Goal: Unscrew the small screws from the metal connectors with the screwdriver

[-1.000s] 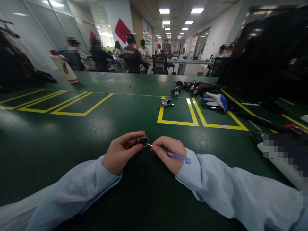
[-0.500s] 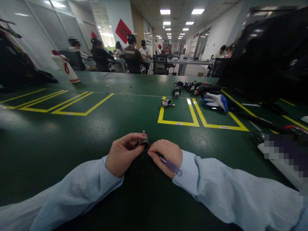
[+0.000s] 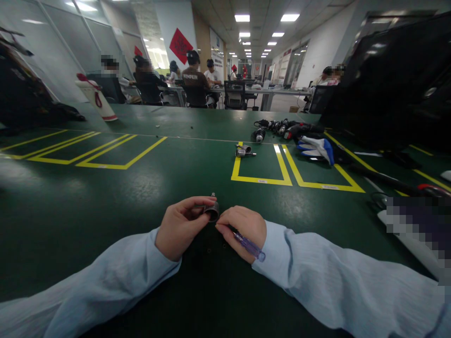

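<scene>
The metal cup (image 3: 215, 208) tilted between pinching left fingers (image 3: 199, 201); right fingers (image 3: 230, 216) grasp a screwdriver (image 3: 251, 247).

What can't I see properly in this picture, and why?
All in the head view:
- The front end of the purple, see-through, stick-shaped tool: the right hand hides it.
- Inside the grey, cup-shaped metal part: too dark, and the left hand covers one side.
- Words on the small white rectangular label: too tiny.
- The light-blue cloth left sleeve: the picture's left edge cuts it off.
</scene>
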`<state>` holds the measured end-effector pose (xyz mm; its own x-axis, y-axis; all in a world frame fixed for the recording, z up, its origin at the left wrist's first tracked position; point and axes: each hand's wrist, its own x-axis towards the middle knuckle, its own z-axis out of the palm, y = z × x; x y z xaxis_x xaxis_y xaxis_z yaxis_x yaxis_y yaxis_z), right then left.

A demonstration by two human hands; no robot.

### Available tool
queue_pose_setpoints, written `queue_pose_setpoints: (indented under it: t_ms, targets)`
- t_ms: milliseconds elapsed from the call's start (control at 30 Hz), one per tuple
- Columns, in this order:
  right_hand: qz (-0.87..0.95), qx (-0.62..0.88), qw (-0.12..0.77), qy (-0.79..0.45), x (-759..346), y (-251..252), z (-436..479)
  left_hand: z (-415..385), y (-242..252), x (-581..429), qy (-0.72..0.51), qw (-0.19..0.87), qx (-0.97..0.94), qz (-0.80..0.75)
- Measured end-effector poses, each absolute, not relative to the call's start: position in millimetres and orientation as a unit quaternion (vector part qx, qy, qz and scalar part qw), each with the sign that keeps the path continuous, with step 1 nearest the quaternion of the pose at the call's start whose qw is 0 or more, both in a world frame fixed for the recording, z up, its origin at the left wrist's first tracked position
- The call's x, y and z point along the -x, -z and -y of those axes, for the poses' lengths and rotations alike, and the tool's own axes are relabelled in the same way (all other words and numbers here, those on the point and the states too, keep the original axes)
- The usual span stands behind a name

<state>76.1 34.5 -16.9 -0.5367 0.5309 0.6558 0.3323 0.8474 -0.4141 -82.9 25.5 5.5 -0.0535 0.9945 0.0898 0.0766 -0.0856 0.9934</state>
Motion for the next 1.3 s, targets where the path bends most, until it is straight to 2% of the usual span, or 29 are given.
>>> queue_pose_setpoints:
  t_ms: [933,1300]
  targets:
    - [0.873,0.241,0.412,-0.097,-75.0,15.8,-31.8,-27.0,-2.2,83.9,-0.514,0.449,-0.523,-0.511]
    - [0.879,0.259,0.386,-0.101,-73.5,18.5,-32.2,-26.3,-2.7,83.1,-0.512,0.444,-0.522,-0.518]
